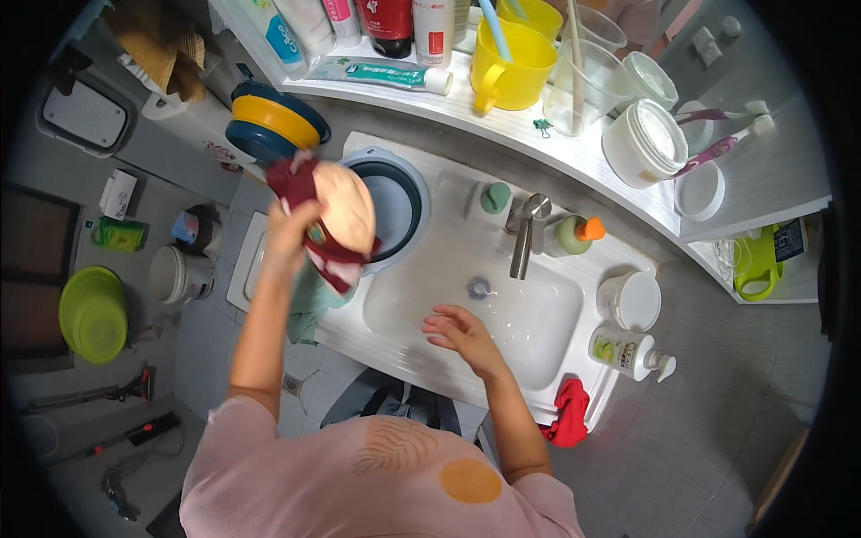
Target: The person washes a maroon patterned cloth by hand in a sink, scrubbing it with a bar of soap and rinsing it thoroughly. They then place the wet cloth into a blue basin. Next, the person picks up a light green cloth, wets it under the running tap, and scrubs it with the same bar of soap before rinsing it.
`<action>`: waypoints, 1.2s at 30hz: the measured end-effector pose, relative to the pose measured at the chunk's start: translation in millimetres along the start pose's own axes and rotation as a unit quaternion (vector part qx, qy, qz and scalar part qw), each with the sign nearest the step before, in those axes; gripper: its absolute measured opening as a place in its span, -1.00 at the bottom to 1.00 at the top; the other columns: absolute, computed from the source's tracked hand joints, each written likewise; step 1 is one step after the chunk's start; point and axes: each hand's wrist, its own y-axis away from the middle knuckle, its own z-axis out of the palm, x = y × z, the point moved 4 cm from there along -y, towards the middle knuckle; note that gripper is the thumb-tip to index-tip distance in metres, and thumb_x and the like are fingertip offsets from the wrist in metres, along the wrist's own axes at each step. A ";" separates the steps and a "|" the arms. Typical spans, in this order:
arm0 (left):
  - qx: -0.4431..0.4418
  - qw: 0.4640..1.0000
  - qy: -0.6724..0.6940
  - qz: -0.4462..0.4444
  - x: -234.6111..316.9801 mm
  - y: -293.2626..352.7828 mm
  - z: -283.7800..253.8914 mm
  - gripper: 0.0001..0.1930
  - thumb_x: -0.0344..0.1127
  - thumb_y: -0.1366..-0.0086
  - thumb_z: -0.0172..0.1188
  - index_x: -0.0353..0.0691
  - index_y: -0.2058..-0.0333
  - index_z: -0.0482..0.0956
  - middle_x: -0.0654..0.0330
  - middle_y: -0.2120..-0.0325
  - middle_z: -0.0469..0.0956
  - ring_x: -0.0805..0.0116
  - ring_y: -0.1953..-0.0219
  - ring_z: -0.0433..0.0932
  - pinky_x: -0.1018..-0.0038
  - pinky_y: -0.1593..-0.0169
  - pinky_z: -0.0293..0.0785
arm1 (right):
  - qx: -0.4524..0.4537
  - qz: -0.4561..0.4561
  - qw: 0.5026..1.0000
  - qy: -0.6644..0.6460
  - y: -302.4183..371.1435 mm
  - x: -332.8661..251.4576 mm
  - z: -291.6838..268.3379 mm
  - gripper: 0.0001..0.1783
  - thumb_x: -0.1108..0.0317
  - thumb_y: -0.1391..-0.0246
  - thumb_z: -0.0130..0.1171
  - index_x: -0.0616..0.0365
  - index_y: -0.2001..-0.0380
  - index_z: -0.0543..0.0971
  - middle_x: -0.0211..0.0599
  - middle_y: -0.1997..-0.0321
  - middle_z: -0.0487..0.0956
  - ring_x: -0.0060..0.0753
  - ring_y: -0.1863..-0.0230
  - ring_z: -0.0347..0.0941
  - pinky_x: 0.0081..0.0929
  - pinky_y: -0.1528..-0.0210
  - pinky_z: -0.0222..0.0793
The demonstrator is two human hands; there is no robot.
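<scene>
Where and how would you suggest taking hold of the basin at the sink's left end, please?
Probably take the basin by its exposed right rim, coming from the right, over the sink: the lip circles the dark wall there, while the held maroon and cream cloth hides its left side.

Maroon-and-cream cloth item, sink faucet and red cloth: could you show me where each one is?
Maroon-and-cream cloth item (pixel 346 211): head view, on its cream part.
Sink faucet (pixel 523 239): head view, on its metal spout.
Red cloth (pixel 569 414): head view, on its bunched middle.
</scene>
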 end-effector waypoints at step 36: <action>0.129 0.947 -0.293 -0.014 -84.3 -80.2 -51.9 -0.19 -0.33 0.02 0.22 -0.32 -0.19 0.01 -0.06 -0.01 0.32 0.21 0.01 0.38 0.44 -0.03 0.29 | 0.177 -0.005 0.982 0.061 39.9 56.4 -62.3 -0.82 0.42 -0.10 -0.01 0.29 0.25 0.41 -0.28 0.38 0.49 -0.48 0.34 0.45 -0.60 0.22 0.38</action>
